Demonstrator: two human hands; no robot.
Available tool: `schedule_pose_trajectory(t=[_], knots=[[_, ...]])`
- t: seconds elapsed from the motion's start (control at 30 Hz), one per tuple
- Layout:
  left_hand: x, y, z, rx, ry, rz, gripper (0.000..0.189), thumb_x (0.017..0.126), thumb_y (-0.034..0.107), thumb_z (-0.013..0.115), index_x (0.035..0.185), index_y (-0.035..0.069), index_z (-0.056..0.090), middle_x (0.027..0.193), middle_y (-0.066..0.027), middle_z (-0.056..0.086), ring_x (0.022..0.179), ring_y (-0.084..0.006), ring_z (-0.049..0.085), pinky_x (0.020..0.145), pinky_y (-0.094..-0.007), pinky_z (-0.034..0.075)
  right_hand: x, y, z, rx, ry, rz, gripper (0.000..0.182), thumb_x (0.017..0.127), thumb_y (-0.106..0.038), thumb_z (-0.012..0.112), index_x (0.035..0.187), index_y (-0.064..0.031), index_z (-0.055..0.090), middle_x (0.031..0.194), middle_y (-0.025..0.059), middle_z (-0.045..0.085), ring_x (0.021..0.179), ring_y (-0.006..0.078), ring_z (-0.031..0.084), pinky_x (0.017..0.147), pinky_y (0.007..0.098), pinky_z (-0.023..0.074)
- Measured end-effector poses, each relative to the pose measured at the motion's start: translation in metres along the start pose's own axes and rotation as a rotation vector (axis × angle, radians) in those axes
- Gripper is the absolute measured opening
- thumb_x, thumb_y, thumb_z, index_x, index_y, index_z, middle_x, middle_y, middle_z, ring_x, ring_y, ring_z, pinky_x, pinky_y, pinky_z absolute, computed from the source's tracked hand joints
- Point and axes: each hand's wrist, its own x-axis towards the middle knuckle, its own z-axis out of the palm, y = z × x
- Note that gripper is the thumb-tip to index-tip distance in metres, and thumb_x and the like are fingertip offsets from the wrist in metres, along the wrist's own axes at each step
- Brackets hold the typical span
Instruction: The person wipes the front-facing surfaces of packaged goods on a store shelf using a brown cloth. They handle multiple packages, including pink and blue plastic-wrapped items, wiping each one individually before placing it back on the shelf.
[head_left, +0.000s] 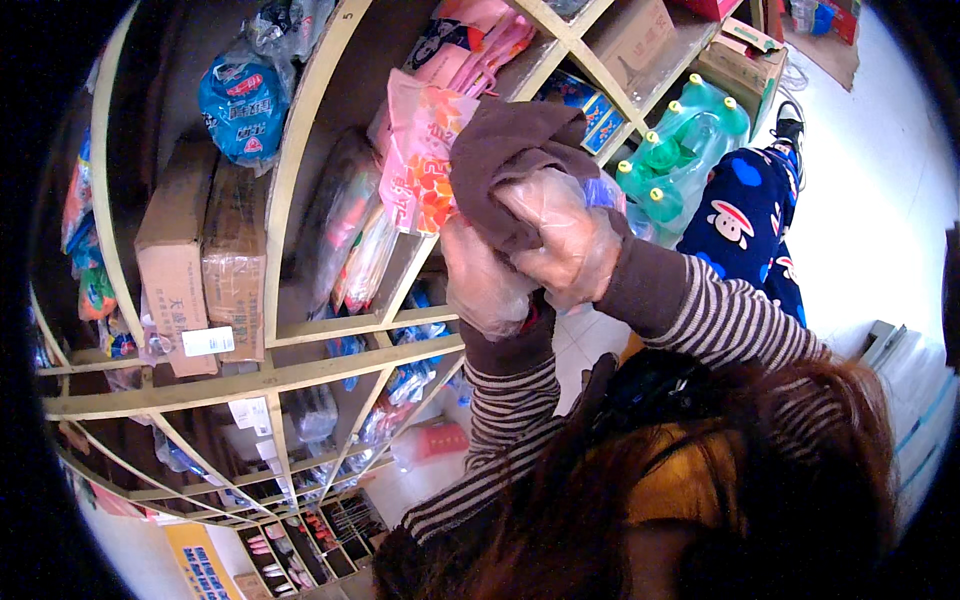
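Observation:
Clear plastic gloves cover both hands. My right hand (562, 232) is closed around a bunched dark brown cloth (517, 142), which spreads above the fingers. Close beside it, my left hand (486, 281) is curled at the cloth's lower edge, its fingertips partly hidden. Against the cloth's left side is a pink plastic packet (420, 157) with orange flower prints and writing; the cloth covers its right part. Both hands are in front of a wooden shelf unit (300, 157) with pale edges.
Cardboard boxes (176, 262) and a blue plastic-wrapped package (246, 105) occupy shelves at left. Shrink-wrapped green bottles (664, 157) with yellow caps stand at right, near a leg in dark blue patterned trousers (731, 202). A transparent container with a red label (435, 442) is below the arms.

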Motion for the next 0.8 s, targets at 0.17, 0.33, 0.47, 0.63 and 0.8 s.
schedule_pose_trajectory(t=[0.17,0.33,0.47,0.63,0.8], knots=[[-0.002,-0.018,-0.012,0.249,-0.031,0.033,0.041,0.094,0.026,0.046,0.125,-0.001,0.045,0.120,-0.0153,0.054,0.108,-0.0239,0.055,0.094,-0.0377,0.043,0.007,0.008,-0.017,0.008,-0.016,-0.060,0.045,0.074,-0.011,0.064,0.117,-0.0015,0.056,0.118,0.0193,0.054,0.112,0.0360,0.049,0.098,0.0426,0.0376],[0.012,-0.002,0.009,-0.305,-0.086,-0.065,0.043,0.099,0.031,0.040,0.129,0.001,0.042,0.118,-0.0134,0.054,0.106,-0.0228,0.055,0.092,-0.0349,0.045,0.002,0.012,-0.010,-0.332,-0.003,0.096,0.047,0.073,-0.015,0.066,0.116,-0.0026,0.056,0.117,0.0210,0.053,0.108,0.0392,0.050,0.093,0.0441,0.0405],[0.009,0.009,0.029,-0.349,0.105,-0.116,0.042,0.100,0.028,0.036,0.132,0.002,0.039,0.118,-0.0132,0.054,0.104,-0.0230,0.057,0.089,-0.0359,0.047,-0.001,0.011,-0.005,-0.404,-0.065,0.098,0.051,0.072,-0.019,0.065,0.119,-0.0028,0.053,0.117,0.0233,0.051,0.106,0.0418,0.049,0.092,0.0472,0.0399],[0.014,0.008,0.018,-0.307,0.105,-0.009,0.046,0.099,0.034,0.036,0.133,0.002,0.040,0.122,-0.0139,0.054,0.106,-0.0263,0.057,0.090,-0.0385,0.047,0.002,-0.004,-0.016,-0.390,-0.157,0.090,0.051,0.068,-0.014,0.067,0.117,-0.0058,0.056,0.117,0.0206,0.053,0.108,0.0409,0.050,0.094,0.0469,0.0396],[0.013,0.017,0.011,-0.793,0.145,-0.240,0.045,0.098,0.037,0.037,0.121,0.001,0.051,0.116,-0.0148,0.058,0.106,-0.0270,0.058,0.093,-0.0421,0.047,-0.014,0.021,-0.004,-0.205,-0.193,-0.089,0.047,0.065,-0.009,0.067,0.112,-0.0106,0.061,0.117,0.0163,0.056,0.110,0.0385,0.051,0.095,0.0462,0.0394]])
